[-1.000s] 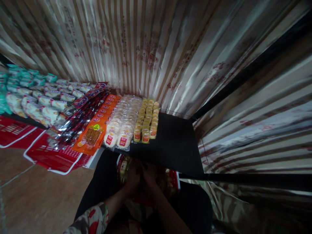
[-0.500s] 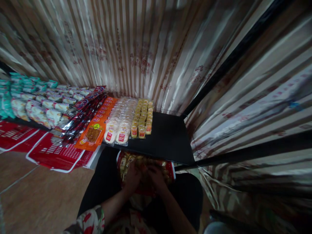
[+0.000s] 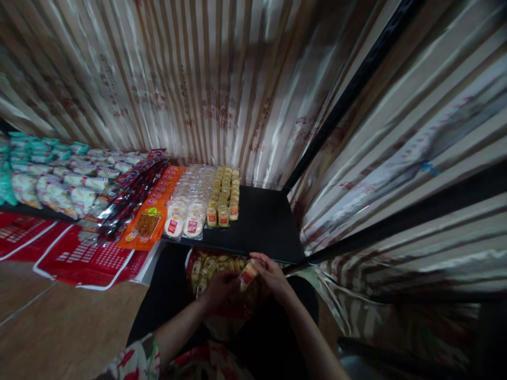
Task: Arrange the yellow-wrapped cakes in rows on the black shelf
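My right hand point(image 3: 271, 277) grips a small wrapped snack cake point(image 3: 248, 274) with a red and orange label, thumb and fingers at its upper right edge. Close against the cake's lower left side is my left hand point(image 3: 219, 289), its fingers curled; what they pinch is hidden. Below both hands, a red-edged bag point(image 3: 189, 259) rests on my lap, filled with several similar wrapped cakes point(image 3: 209, 264). On the black shelf point(image 3: 265, 221) just ahead, small yellow wrapped cakes point(image 3: 223, 215) stand in three rows.
Left of the yellow cakes lie round white wrapped crackers point(image 3: 193, 224), an orange snack packet point(image 3: 148, 221), dark shiny packets point(image 3: 130, 195), white packets point(image 3: 83, 198) and green packets point(image 3: 29, 153). Red bags point(image 3: 89, 258) hang under the shelf. A striped curtain point(image 3: 222, 79) and dark poles point(image 3: 336, 111) stand behind.
My hands have come up from inside the bag. A wrapped snack cake now shows in my right hand, which has moved right and up. The view has shifted slightly.
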Available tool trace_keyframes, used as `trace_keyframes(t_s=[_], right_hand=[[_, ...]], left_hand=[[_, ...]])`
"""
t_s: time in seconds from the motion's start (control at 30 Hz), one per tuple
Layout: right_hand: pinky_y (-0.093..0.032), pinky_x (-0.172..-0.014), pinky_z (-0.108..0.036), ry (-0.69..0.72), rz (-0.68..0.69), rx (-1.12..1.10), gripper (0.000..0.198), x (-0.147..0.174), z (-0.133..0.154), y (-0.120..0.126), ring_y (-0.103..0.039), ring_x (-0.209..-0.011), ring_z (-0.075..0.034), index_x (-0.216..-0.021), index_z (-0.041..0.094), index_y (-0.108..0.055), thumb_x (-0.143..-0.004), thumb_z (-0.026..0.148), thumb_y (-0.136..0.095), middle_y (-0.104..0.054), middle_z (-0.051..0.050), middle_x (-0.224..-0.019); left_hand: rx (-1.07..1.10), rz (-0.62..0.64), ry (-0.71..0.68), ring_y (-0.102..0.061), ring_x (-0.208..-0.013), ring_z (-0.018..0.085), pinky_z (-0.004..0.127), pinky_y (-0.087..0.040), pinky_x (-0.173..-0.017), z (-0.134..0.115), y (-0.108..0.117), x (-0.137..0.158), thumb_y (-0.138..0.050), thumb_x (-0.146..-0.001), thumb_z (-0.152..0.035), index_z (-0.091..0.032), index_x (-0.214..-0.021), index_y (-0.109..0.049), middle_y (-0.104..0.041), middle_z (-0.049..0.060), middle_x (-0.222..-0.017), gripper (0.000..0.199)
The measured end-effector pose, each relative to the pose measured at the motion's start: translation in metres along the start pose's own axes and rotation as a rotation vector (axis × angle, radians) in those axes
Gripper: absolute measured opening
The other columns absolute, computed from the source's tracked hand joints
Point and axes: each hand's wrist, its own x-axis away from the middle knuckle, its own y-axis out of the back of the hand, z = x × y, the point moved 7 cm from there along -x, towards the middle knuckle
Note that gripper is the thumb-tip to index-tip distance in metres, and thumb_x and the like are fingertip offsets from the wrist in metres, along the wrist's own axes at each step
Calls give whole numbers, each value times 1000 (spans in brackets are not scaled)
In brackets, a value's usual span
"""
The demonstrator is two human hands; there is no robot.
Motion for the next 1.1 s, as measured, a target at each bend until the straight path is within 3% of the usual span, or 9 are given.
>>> trace_keyframes(t_s=[0.23,0.43,0.6,0.67,0.83,0.97,1.1], right_hand=[[-51,-75,-32,32,-70,-219,57,-3,2,-10,-66,-82,-20,-108,21,-55,-60,45,-75,-68,-5,-94],[-53,-73,-31,96,-170,-107,43,-7,0,-11,-66,-76,-19,-93,20,-57,-58,40,-74,-68,-2,-81],[-53,-69,-28,164,-119,-33,44,-24,17,-17,-64,-74,-17,-105,21,-56,-66,38,-66,-66,-2,-82],[-53,-72,-30,220,-126,12,48,-37,24,-16,-64,-78,-17,-112,20,-55,-68,38,-63,-66,-4,-89],[-53,-77,-33,382,-241,250,51,-74,44,-12,-62,-86,-19,-122,18,-52,-74,35,-54,-60,-9,-101],[-52,-79,-35,470,-259,424,48,-95,61,-22,-60,-80,-18,-124,21,-53,-77,29,-51,-56,-8,-99],[-52,-80,-35,496,-262,488,48,-110,66,-32,-60,-80,-18,-124,22,-53,-77,26,-50,-55,-8,-101]], left_hand=[[135,-184,-52,-57,-67,14,26,-44,-65,-32,6,0,-48,-74,-31,-19,-77,-58,-63,-1,-70,16],[71,-353,-55,-57,-69,15,27,-44,-68,-43,12,-7,-48,-75,-31,-17,-81,-57,-62,2,-74,18],[52,-394,-88,-55,-66,13,25,-46,-65,-47,10,-26,-45,-77,-25,-17,-80,-56,-59,0,-71,15],[34,-427,-136,-57,-69,13,25,-48,-67,-51,12,-36,-44,-76,-20,-17,-85,-58,-60,2,-78,16],[-143,-650,-349,-57,-93,17,34,-47,-88,-68,25,-48,-42,-72,-8,-14,-105,-57,-55,11,-107,36],[-177,-583,-453,-57,-84,14,33,-50,-85,-72,22,-58,-39,-71,-4,-13,-112,-53,-51,12,-115,45],[-196,-587,-461,-56,-95,16,33,-48,-89,-71,26,-66,-36,-70,-2,-12,-113,-52,-51,13,-118,47]])
